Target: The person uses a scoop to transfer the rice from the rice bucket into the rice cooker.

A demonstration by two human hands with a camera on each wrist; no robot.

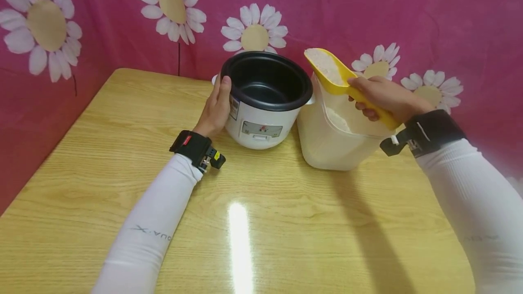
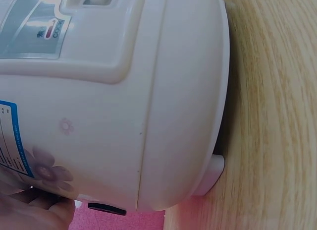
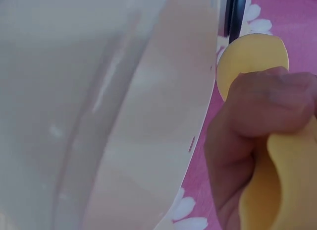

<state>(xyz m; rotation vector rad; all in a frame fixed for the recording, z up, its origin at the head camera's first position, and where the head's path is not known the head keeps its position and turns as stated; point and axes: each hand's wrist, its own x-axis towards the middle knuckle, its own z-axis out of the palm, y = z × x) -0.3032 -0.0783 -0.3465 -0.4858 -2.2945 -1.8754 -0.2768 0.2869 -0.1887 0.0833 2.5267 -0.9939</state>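
Note:
A white rice cooker [image 1: 261,126] with a dark inner pot stands at the back of the table, with no lid on it. My left hand [image 1: 218,107] holds its left side, thumb up near the black rim; in the left wrist view fingers [image 2: 39,210] bend against the cooker's side. My right hand [image 1: 382,96] grips the handle of a yellow scoop [image 1: 333,87], raised above a translucent plastic bin [image 1: 323,144]. White grains that look like rice [image 1: 324,63] fill the scoop, whose tip points toward the cooker. More pale grains [image 1: 338,119] show inside the bin.
The bin stands close to the right of the cooker. Both are on a wood-grain table [image 1: 282,221], near its back edge. A pink cloth [image 1: 327,8] with white daisies hangs behind and to the left.

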